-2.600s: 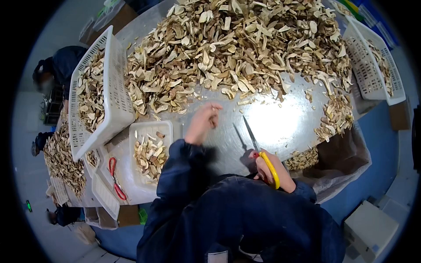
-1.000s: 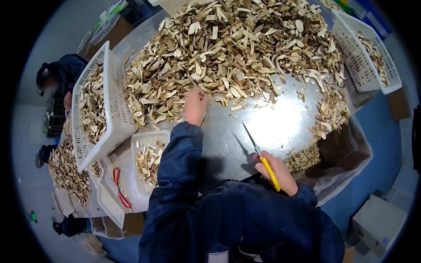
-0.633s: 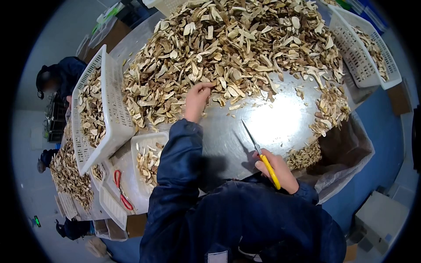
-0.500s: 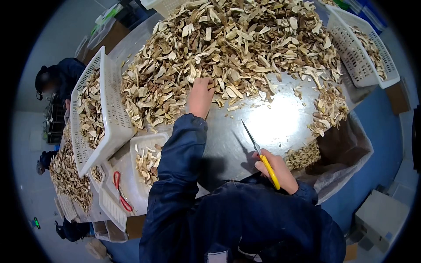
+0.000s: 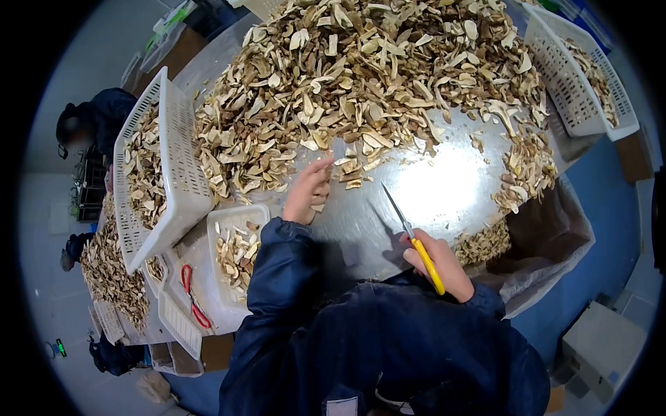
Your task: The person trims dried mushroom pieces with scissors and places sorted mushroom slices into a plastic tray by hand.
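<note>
Just below the near edge of a large heap of dried mushroom slices (image 5: pixel 388 76), my left hand (image 5: pixel 309 191) is over the metal table (image 5: pixel 361 236), its fingers curled round what looks like a pale slice. My right hand (image 5: pixel 441 267) is closed on yellow-handled scissors (image 5: pixel 424 258), whose blades point up and away over the table. A few slices (image 5: pixel 354 175) lie loose to the right of my left hand. To its lower left stands a shallow white tray (image 5: pixel 214 267) with cut slices in it.
A tilted white basket (image 5: pixel 187 152) of slices stands left, another basket (image 5: pixel 565 97) at upper right. Red-handled scissors (image 5: pixel 194 295) lie beside the tray. An open lined box (image 5: pixel 555 243) is at lower right. A person (image 5: pixel 104 118) is at the far left, with other people lower down.
My left hand has come back from the heap's edge toward me, and slices now lie loose beside it. The right hand and yellow scissors have hardly moved.
</note>
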The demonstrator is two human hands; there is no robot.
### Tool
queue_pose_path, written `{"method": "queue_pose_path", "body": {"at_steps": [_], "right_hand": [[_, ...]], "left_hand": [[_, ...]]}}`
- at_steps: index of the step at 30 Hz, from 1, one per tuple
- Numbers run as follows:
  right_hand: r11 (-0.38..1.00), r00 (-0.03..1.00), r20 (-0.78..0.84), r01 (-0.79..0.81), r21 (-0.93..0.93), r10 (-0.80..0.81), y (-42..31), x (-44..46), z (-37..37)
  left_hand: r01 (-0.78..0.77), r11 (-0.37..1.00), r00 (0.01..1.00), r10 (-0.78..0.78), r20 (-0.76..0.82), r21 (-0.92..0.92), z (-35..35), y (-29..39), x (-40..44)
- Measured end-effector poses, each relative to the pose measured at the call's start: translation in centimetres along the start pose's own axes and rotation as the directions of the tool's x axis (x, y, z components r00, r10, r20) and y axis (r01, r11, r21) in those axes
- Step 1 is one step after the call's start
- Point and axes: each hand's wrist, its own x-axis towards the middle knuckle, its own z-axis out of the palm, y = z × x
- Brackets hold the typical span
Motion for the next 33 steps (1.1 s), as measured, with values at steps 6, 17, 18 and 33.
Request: {"method": "queue_pose_path", "body": {"at_steps": [6, 17, 18, 33], "right_hand": [[1.000, 1.000, -0.006, -0.003, 0.005, 0.003, 0.1, 0.1, 0.1], [0.999, 0.999, -0.013, -0.036, 0.006, 0.036, -0.1, -0.3, -0.2], [0.999, 0.999, -0.015, -0.038, 0.010, 0.038, 0.0, -0.4, -0.3], [1.000, 1.000, -0.028, -0.010, 0.015, 0.010, 0.5, -0.4, -0.2]], "left_hand": [[0.075, 0.809, 0.997, -0.063, 0.040, -0.582, -1.5, -0.7, -0.7], [-0.309, 0.308, 0.848, 0.518, 0.114, 0.900, 3.0, -1.3, 2.7], [-0.261, 0.541, 0.914, 0.406, 0.024, 0.800, 2.7, -1.3, 2.6], [0.053, 0.736, 0.995, 0.016, 0.096, -0.675, -3.7, -1.8, -0.1]]}}
